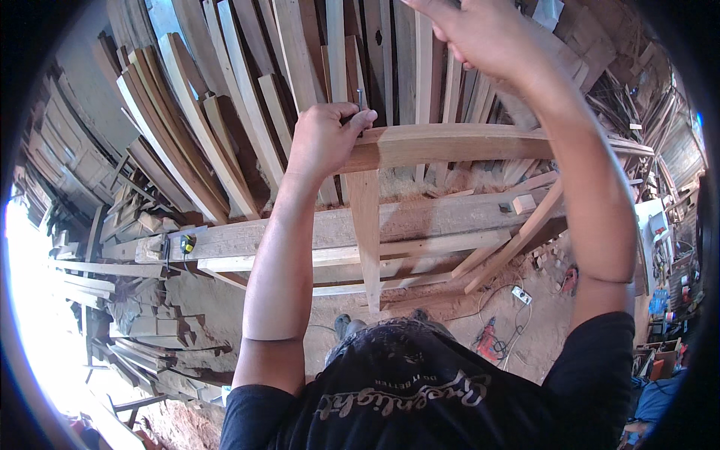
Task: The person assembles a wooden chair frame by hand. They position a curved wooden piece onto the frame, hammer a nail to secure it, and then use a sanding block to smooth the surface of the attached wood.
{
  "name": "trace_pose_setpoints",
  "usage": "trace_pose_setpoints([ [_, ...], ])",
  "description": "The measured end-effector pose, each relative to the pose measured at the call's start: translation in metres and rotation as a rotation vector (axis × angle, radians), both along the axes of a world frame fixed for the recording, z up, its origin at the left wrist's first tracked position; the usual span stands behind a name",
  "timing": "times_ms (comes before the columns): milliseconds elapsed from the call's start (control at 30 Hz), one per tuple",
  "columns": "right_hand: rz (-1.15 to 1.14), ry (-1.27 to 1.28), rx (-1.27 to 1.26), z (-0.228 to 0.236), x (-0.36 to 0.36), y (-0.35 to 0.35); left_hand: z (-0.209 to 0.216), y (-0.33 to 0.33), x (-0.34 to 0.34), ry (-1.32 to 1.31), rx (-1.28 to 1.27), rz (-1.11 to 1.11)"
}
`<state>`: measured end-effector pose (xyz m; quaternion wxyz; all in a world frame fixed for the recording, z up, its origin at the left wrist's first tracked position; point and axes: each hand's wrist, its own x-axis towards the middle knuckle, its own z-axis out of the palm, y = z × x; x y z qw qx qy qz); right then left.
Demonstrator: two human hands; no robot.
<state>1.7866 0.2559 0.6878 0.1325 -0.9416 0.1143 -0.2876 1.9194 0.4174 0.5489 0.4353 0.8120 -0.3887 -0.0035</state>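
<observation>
Nail [360, 97] upright in left hand [322, 139], beam [457, 145] beneath

Black shirt [450, 401] with pale lettering nearest; shoes [342, 325] just beyond its hem. Both bare forearms reach forward. Right hand [480, 37] is raised to the upper edge of view and partly cut off; fingers look curled, but cannot tell whether it grips anything. Left hand pinches the slim grey nail between thumb and forefinger, shank pointing up, at the beam's left end. Cannot tell whether the tip touches wood. Beam runs across to the right, passing behind the right forearm. Pale upright [365, 232] drops from below its left part, in front of a long thick plank [307, 234].

Yellow-and-black tape measure [187, 244] near the plank's left end. On the dusty floor, lower right: red power tool [489, 345], and near it a white socket strip [521, 295] with cable.

Farther off, a row of long boards [206, 142] leans behind the plank. More timber [139, 356] lies stacked at left, against glaring light.
</observation>
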Motion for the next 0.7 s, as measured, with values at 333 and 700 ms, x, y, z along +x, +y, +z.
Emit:
trace_pose_setpoints([
  [333,0.088,0.119,-0.108,-0.013,0.000,0.016,-0.002,0.000,0.002,0.042,-0.014,-0.020],
  [700,0.118,0.036,0.889,-0.080,-0.073,0.034,-0.022,0.028,0.013,-0.282,-0.424,0.038],
])
